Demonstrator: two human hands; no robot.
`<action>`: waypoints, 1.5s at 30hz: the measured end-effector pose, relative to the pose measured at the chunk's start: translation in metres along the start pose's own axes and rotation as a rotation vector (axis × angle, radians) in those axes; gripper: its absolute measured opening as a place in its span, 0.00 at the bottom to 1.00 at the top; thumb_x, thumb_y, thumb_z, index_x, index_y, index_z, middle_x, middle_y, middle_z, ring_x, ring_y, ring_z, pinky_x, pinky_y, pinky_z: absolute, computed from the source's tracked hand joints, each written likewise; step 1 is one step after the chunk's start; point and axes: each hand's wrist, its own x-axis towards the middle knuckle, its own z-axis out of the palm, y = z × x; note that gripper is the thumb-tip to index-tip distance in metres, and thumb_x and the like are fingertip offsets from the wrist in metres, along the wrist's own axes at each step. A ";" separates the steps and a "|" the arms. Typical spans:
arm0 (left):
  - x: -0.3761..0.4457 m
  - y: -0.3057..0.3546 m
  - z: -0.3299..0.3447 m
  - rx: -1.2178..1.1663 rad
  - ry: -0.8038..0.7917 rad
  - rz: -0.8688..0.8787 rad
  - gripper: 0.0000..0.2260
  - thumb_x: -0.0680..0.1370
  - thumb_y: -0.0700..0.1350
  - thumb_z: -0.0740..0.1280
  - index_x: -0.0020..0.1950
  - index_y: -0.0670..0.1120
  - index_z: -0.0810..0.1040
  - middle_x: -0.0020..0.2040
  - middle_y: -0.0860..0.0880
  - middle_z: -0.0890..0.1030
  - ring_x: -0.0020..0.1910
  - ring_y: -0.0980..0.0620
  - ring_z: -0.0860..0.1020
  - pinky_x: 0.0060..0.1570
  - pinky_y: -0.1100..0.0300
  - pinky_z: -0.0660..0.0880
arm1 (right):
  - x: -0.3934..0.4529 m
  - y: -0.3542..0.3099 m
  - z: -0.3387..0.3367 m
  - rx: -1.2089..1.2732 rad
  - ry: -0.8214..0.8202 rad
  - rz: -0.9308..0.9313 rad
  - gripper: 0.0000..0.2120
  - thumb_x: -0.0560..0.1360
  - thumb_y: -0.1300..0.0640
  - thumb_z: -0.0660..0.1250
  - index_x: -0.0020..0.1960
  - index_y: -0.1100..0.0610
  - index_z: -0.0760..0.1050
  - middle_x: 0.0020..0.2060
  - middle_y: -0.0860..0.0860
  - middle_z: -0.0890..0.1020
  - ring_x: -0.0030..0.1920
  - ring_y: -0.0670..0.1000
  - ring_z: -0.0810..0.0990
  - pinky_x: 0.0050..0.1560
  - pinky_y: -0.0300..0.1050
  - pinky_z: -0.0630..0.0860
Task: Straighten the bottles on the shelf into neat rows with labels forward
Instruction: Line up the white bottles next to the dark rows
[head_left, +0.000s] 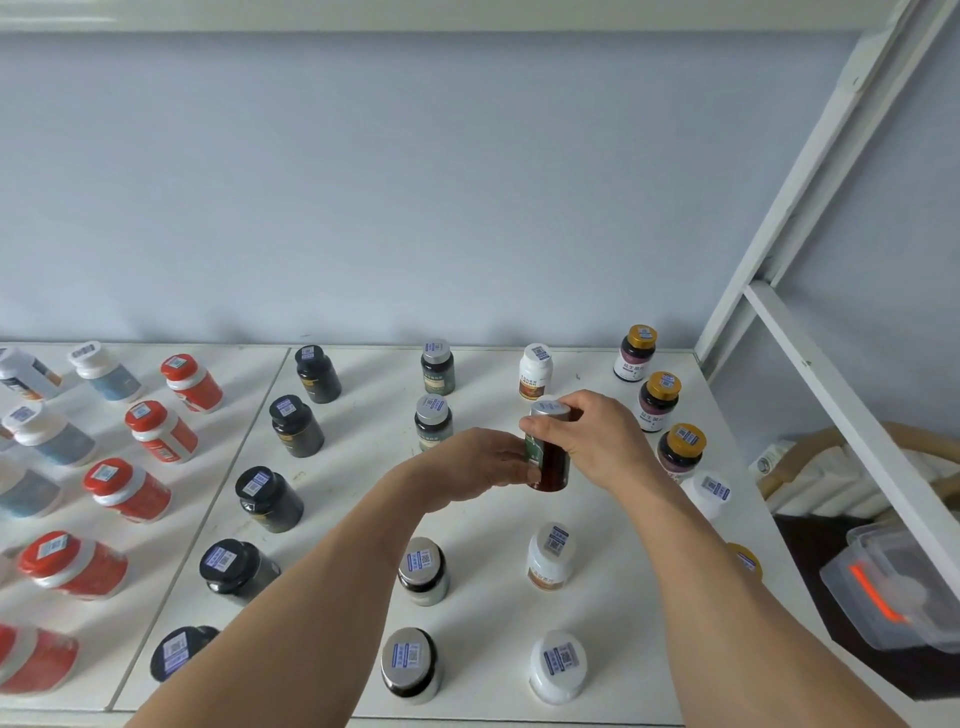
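both hands are on one dark brown glass bottle with a silver cap and green label (546, 451), which sits right of centre on the white shelf (363, 519). the left hand (467, 467) has its grip wrapped round the body from nine o'clock; the right hand (592, 431) pinches the cap from three o'clock. the step looks like turning this bottle; whether it is lifted or resting i cannot tell. next it needs its label brought towards six o'clock, then setting in line with the white-capped bottle (535, 370) at twelve o'clock and the white bottle (550, 556) at six.
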 end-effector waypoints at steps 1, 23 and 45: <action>0.000 -0.001 0.000 0.001 0.007 0.004 0.11 0.72 0.54 0.73 0.54 0.57 0.82 0.53 0.49 0.84 0.59 0.47 0.78 0.64 0.47 0.72 | 0.000 0.000 0.000 -0.001 -0.004 -0.002 0.16 0.69 0.41 0.74 0.51 0.48 0.75 0.40 0.40 0.78 0.41 0.39 0.76 0.36 0.35 0.69; -0.041 -0.043 -0.038 1.124 0.461 0.045 0.13 0.80 0.54 0.58 0.60 0.50 0.74 0.57 0.51 0.79 0.54 0.46 0.78 0.45 0.55 0.70 | 0.001 -0.011 0.069 0.049 -0.218 -0.109 0.16 0.69 0.49 0.76 0.53 0.48 0.77 0.44 0.44 0.82 0.45 0.44 0.79 0.38 0.32 0.69; -0.053 -0.066 -0.081 1.069 0.489 0.141 0.13 0.81 0.53 0.58 0.60 0.49 0.75 0.56 0.50 0.79 0.54 0.45 0.78 0.47 0.55 0.71 | -0.014 -0.022 0.138 0.017 -0.199 0.002 0.28 0.66 0.49 0.77 0.64 0.48 0.73 0.52 0.42 0.80 0.54 0.44 0.79 0.54 0.41 0.74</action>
